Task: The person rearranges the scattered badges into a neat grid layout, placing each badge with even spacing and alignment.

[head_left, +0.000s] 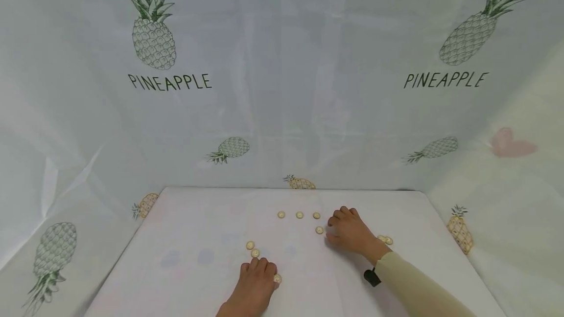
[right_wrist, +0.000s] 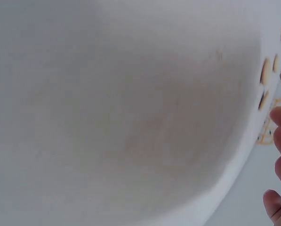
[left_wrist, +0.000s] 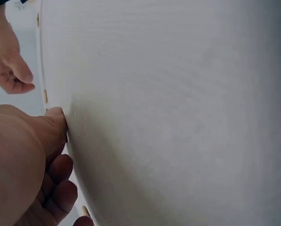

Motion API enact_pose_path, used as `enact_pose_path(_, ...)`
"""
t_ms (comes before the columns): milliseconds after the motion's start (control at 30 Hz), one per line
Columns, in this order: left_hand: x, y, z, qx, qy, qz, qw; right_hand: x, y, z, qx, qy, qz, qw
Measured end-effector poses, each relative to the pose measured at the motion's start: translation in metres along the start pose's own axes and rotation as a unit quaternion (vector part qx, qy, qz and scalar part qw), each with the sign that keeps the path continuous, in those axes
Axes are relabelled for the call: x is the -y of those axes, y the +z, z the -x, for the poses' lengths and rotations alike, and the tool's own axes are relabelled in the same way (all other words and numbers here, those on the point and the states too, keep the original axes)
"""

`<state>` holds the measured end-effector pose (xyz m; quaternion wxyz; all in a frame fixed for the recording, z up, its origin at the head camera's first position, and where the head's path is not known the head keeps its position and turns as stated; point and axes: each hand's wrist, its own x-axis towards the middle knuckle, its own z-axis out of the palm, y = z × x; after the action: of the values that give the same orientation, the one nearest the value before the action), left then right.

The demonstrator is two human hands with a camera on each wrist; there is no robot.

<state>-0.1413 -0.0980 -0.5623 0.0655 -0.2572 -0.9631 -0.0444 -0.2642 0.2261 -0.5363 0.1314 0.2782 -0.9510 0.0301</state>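
In the head view my left hand (head_left: 253,283) rests low on the white table and pinches a small, round, cream-coloured button (head_left: 277,278) between thumb and index finger. In the left wrist view the left thumb (left_wrist: 55,122) covers most of that button. Two more buttons (head_left: 255,253) lie just beyond the left fingertips. My right hand (head_left: 352,231) is over the table's right half, its fingers loosely bent and holding nothing. Beside its thumb lies a single button (head_left: 319,230); the right wrist view also shows buttons (right_wrist: 265,71) near the fingers.
Behind the single button, three buttons (head_left: 299,215) form a row. Two others (head_left: 388,240) touch or overlap by the right wrist. A white cloth (head_left: 282,87) printed with pineapples hangs behind the table (head_left: 189,224) and at its sides. A black tag (head_left: 372,278) hangs at the right sleeve.
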Motion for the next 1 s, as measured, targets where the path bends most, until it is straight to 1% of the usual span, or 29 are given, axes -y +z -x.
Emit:
enact_pose_path(133,0.000,-0.001,0.000,-0.001,0.004,-0.010,0.9999,-0.011,-0.009,0.015,0.001,0.019,0.006,1.000)
enact_pose_path(233,0.001,-0.001,-0.001,-0.003,0.009,-0.013,0.9999,-0.020,-0.016,0.029,-0.003,0.025,0.017,1.000)
enact_pose_path(367,0.000,-0.003,-0.002,0.001,0.017,-0.016,0.9997,-0.033,-0.027,0.047,-0.012,0.023,0.027,0.999)
enact_pose_path(500,-0.001,-0.007,-0.004,0.006,0.017,-0.020,0.9996,-0.047,-0.036,0.063,-0.018,0.018,0.042,0.999)
enact_pose_path(633,-0.003,-0.010,-0.004,0.012,0.012,-0.017,0.9997,-0.067,-0.046,0.078,-0.028,0.010,0.064,0.998)
enact_pose_path(767,-0.003,-0.010,-0.003,0.018,0.007,-0.011,0.9998,-0.088,-0.056,0.095,-0.039,0.013,0.085,0.996)
enact_pose_path(867,-0.002,-0.010,0.000,0.021,0.006,-0.006,0.9997,-0.100,-0.058,0.107,-0.047,0.018,0.097,0.994)
enact_pose_path(1000,-0.003,-0.010,0.001,0.025,0.005,0.001,0.9997,-0.106,-0.051,0.118,-0.061,0.008,0.103,0.993)
